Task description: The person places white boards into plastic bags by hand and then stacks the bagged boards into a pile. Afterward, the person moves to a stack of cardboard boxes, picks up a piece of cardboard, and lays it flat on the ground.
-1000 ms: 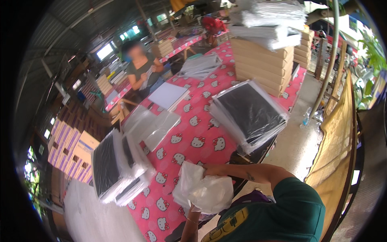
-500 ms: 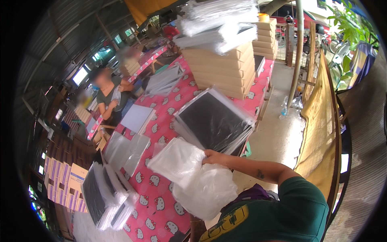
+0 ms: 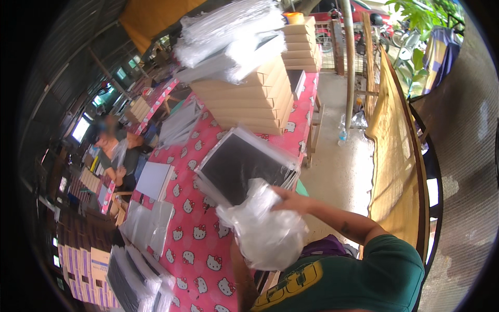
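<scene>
My right hand (image 3: 289, 200) grips a crumpled clear plastic bag (image 3: 273, 231) at its upper right edge. The bag hangs in front of my body, over the near edge of the table. My left forearm (image 3: 244, 273) rises from below to the bag, but the plastic hides the hand and its fingers. Just beyond the bag lies a stack of black flat panels in clear plastic (image 3: 241, 164); the bag's top overlaps its near corner.
A pink patterned cloth covers the table (image 3: 200, 208). Flat brown boxes (image 3: 244, 106) stand stacked at the back, topped with plastic-wrapped packs (image 3: 228, 36). More wrapped panels (image 3: 135, 278) lie at the near left, below clear sleeves (image 3: 148, 223). A person (image 3: 120, 158) works beyond.
The plastic has bunched together and its spread-out left part has been drawn in toward my body. My left forearm shows more below it. The whole view has shifted a little.
</scene>
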Demonstrator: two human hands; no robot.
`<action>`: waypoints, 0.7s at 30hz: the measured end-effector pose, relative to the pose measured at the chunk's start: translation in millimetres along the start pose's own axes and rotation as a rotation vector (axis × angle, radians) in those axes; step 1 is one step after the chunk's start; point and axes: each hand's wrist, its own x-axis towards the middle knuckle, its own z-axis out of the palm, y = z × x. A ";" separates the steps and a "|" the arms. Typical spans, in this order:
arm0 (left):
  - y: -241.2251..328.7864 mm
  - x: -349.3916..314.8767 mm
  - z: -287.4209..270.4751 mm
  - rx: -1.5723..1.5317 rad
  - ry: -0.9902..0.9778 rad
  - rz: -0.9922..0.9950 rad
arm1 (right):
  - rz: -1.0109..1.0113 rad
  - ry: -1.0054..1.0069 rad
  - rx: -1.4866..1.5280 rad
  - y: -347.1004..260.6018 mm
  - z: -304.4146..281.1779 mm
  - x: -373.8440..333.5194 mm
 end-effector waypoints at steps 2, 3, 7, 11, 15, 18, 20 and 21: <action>13.5 12.6 11.1 0.058 -0.069 -0.013 | 0.131 0.179 0.176 -9.8 -34.2 -7.3; 25.4 16.2 27.9 0.021 -0.134 -0.014 | 0.073 0.377 0.045 -3.0 -62.4 -11.2; 32.8 33.5 37.8 -0.039 -0.119 0.012 | -0.058 0.753 0.231 -39.7 -147.4 -31.7; 16.8 60.0 17.9 0.031 0.081 0.076 | -0.352 1.043 -0.010 -53.9 -240.7 -24.8; 21.5 80.3 6.9 -0.039 0.221 0.169 | -0.505 1.212 -0.204 -69.8 -330.2 22.7; 19.0 108.9 -13.3 -0.039 0.450 0.260 | -0.581 1.336 -0.469 -90.3 -414.9 72.0; 31.1 112.6 15.8 -0.060 0.587 0.342 | -0.603 1.330 -0.539 -113.2 -440.1 106.8; 38.9 109.8 28.5 -0.065 0.663 0.385 | -0.494 1.376 -0.727 -127.5 -452.0 125.4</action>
